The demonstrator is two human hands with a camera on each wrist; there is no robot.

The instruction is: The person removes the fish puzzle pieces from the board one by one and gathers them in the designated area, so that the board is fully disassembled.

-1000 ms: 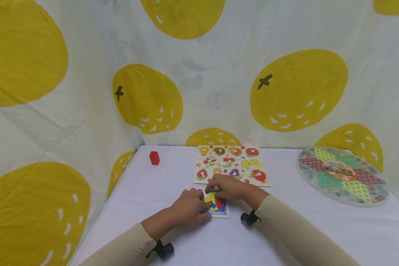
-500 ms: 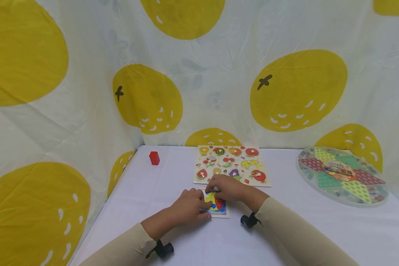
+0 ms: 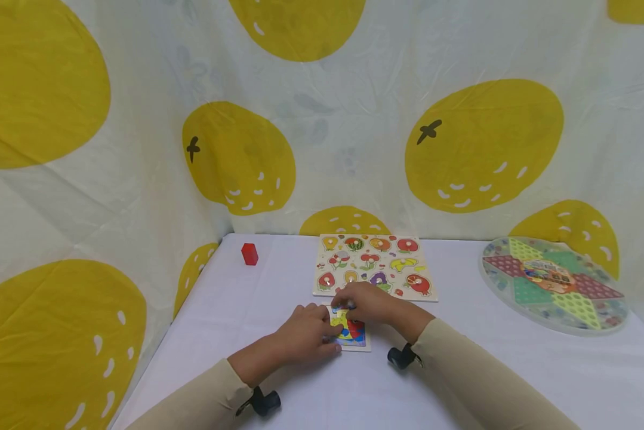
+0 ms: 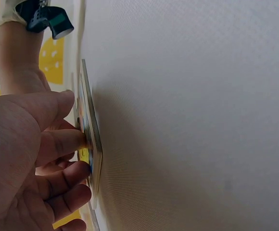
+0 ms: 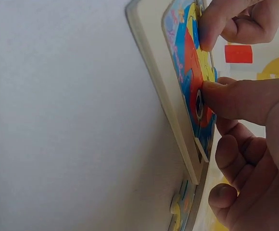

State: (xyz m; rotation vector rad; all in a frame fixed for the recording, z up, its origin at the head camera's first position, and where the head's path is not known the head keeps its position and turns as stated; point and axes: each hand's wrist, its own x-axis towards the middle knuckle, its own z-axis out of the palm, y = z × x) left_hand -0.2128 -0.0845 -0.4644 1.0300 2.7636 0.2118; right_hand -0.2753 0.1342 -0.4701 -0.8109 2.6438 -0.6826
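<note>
A small square jigsaw puzzle [image 3: 356, 338] with a red, yellow and blue picture lies in a pale wooden tray [image 5: 154, 62]. My left hand [image 3: 307, 335] rests at its left side, with fingertips touching the pieces and the thumb by the near edge. From the far side my right hand [image 3: 372, 303] bends over the puzzle, thumb and index finger curled at a puzzle piece near the far left corner. In the right wrist view the right thumb [image 5: 219, 98] lies beside a printed eye, and a piece edge [image 5: 202, 149] stands slightly proud. The fingers hide part of the picture.
Behind the puzzle lies a fruit peg board [image 3: 375, 266]. A red block [image 3: 249, 254] stands at the back left of the white-covered table [image 3: 515, 370]. At the right is a round Chinese checkers board [image 3: 552, 285]. A curtain with yellow fruit prints rises behind.
Both hands stay nearly in place over the puzzle. Between the fingers, the pieces near the far left corner have shifted slightly and show more of the picture.
</note>
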